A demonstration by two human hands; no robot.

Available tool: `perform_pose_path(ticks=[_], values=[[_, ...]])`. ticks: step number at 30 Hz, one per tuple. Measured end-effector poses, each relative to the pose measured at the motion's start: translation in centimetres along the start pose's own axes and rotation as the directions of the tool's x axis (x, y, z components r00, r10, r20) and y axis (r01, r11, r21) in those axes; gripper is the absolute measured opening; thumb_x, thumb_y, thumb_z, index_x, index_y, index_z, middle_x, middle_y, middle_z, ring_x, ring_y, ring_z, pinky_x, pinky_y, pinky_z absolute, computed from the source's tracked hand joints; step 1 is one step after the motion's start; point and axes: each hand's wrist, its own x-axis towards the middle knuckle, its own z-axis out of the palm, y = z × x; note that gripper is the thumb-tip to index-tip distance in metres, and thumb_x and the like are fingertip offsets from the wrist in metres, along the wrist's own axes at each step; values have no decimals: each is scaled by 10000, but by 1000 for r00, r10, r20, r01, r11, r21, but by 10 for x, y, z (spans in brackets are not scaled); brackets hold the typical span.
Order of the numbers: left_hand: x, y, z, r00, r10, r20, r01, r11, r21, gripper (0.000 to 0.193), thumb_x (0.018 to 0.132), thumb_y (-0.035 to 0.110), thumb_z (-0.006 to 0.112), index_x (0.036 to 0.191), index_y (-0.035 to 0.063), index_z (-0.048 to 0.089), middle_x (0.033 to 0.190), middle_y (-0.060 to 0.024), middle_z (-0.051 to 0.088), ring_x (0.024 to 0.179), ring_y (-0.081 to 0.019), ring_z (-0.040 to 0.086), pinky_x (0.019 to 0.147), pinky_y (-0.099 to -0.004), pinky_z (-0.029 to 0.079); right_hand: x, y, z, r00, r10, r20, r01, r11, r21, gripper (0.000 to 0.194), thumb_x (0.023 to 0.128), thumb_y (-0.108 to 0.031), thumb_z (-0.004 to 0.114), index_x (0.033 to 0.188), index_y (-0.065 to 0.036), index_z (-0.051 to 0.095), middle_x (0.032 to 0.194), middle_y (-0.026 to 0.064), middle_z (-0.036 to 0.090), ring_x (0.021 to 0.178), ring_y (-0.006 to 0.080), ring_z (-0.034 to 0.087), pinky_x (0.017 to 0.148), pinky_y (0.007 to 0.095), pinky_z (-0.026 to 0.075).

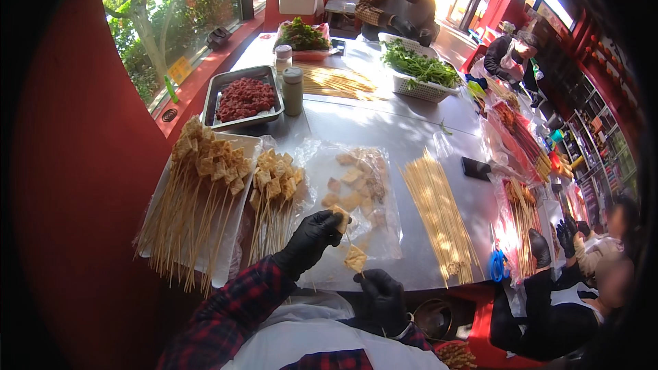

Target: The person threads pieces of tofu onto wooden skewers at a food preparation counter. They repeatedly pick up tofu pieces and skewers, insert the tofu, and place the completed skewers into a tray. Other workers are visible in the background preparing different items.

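Note:
My left hand (314, 239), in a black glove, pinches a square tofu piece (340, 219) at the tip of a bamboo skewer. A second tofu piece (355, 259) sits lower on that skewer. My black-gloved right hand (381, 295) grips the skewer just below it, near the table edge. Beyond my hands, loose tofu pieces (351, 200) lie in a clear plastic bag (393, 236). Filled tofu skewers (205, 159) rest on a white tray (222, 262), with another bunch (275, 180) beside it. Bare bamboo skewers (441, 216) lie in a bundle to the right.
A metal tray of raw minced meat (244, 100), a shaker jar (293, 91) and a white basket of greens (421, 69) stand farther back. A phone (475, 168) and blue-handled scissors (497, 265) lie at right. Co-workers sit across the table and along the right.

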Motion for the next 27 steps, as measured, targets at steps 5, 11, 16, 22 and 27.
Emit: perform_pose_path(ticks=[5, 11, 16, 22, 27], values=[[0, -11, 2, 999, -9, -31, 10, 1000, 27, 260, 896, 269, 510, 957, 22, 564, 716, 1, 508, 605, -81, 465, 557, -221, 391, 1, -1, 5, 999, -11, -42, 9, 999, -48, 87, 823, -34, 559, 875, 19, 605, 803, 76, 646, 753, 130, 596, 694, 263, 467], [-4, -7, 2, 994, -96, -44, 94, 994, -51, 292, 889, 279, 513, 1028, 26, 560, 758, 17, 517, 641, -73, 474, 602, -209, 415, 1, 9, 7, 990, -114, -78, 110, 992, -55, 88, 833, -45, 576, 899, 8, 597, 691, 26, 606, 645, 51, 515, 566, 233, 426], [-6, -10, -1, 992, -99, -78, 92, 992, -88, 305, 888, 281, 512, 1054, 27, 547, 760, 21, 513, 646, -69, 472, 612, -212, 416, -1, 12, 5, 998, -56, -31, 57, 998, 13, 88, 838, -50, 570, 899, 6, 599, 675, 14, 593, 632, 44, 499, 556, 229, 421], [-3, -10, -6, 997, -57, -42, 53, 994, -95, 306, 891, 282, 504, 1050, 22, 541, 744, 24, 498, 635, -67, 461, 609, -225, 404, -2, 2, 4, 991, -124, -48, 122, 992, -29, 87, 845, -47, 557, 900, 6, 596, 646, -7, 552, 604, 41, 466, 529, 221, 402], [-7, -8, -2, 998, -55, -35, 53, 996, -68, 316, 893, 282, 499, 1051, 11, 539, 741, 20, 504, 629, -71, 463, 618, -228, 403, -2, -3, 2, 998, -69, -6, 68, 997, -45, 90, 847, -44, 552, 907, 10, 591, 676, 1, 579, 620, 39, 480, 543, 219, 412]])
